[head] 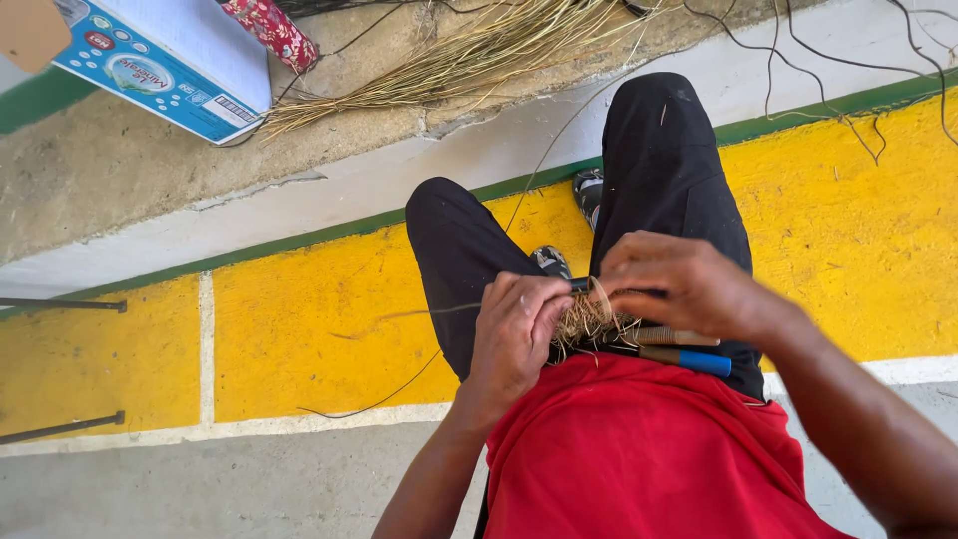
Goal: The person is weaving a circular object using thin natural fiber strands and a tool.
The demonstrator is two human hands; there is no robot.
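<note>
both hands sit over the lap: left hand pinches the straw bundle, right hand seemingly grips a dark tool. loose fibres could slip and unravel if either pinch slackens.

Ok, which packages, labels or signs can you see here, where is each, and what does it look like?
Cardboard box: top left, on the concrete ledge, rectangular, blue and white with a small red oval mark and a barcode patch.
Patterned package: just right of the box, narrow, red with a pale floral print.
No signs or screens.
</note>
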